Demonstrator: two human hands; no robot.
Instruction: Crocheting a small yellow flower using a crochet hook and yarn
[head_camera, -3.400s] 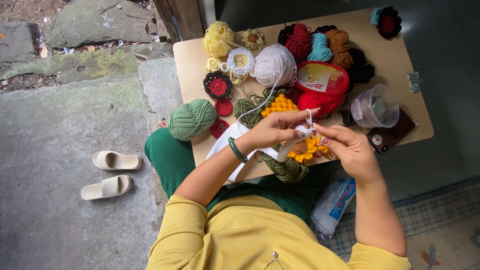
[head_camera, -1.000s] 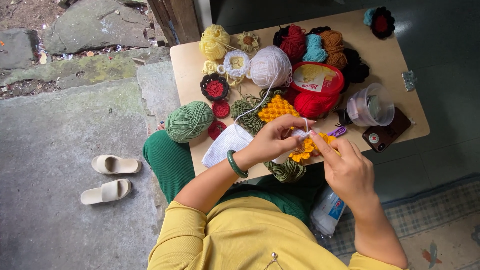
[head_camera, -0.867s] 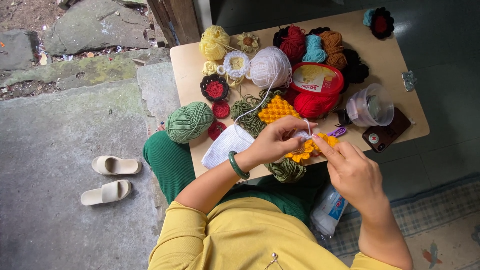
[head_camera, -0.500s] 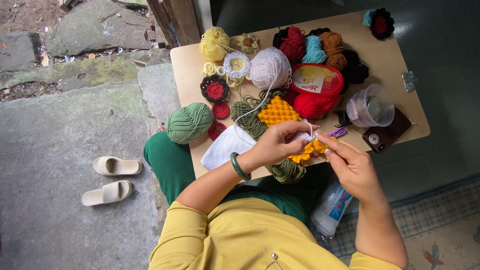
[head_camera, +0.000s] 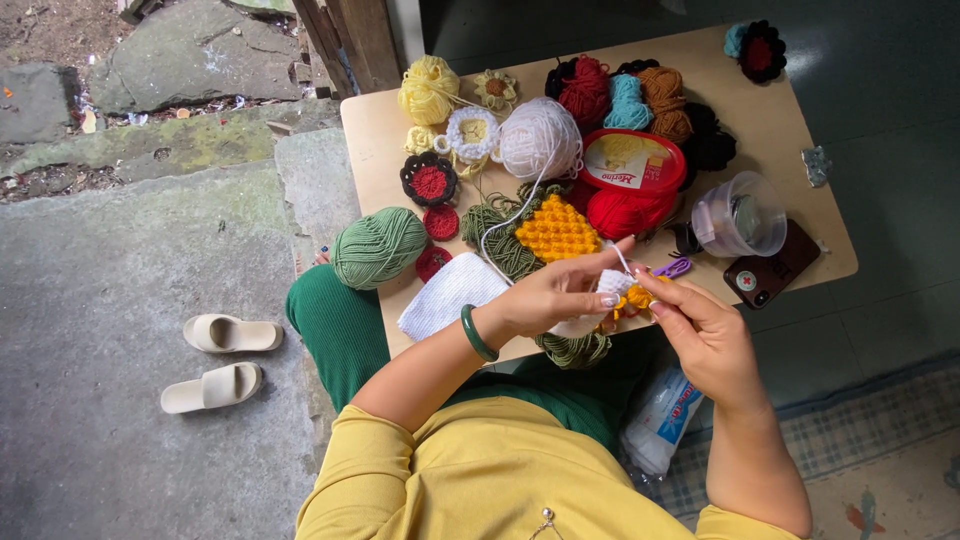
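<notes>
My left hand, with a green bangle on its wrist, pinches a small white and orange crochet piece at the near edge of a low wooden table. A white strand runs up from the piece to a white yarn ball. My right hand is closed right beside the piece and touches its right side; a hook in it cannot be made out. A white crocheted panel lies under my left forearm.
On the table lie a green yarn ball, a yellow textured square, a red tub, a clear cup, a dark phone, purple snips and several more yarn balls. Two pale sandals rest on the concrete floor.
Both hands have kept working close together on the crochet piece. My right hand has moved slightly in toward the left hand, and the piece is more covered by my fingers.
</notes>
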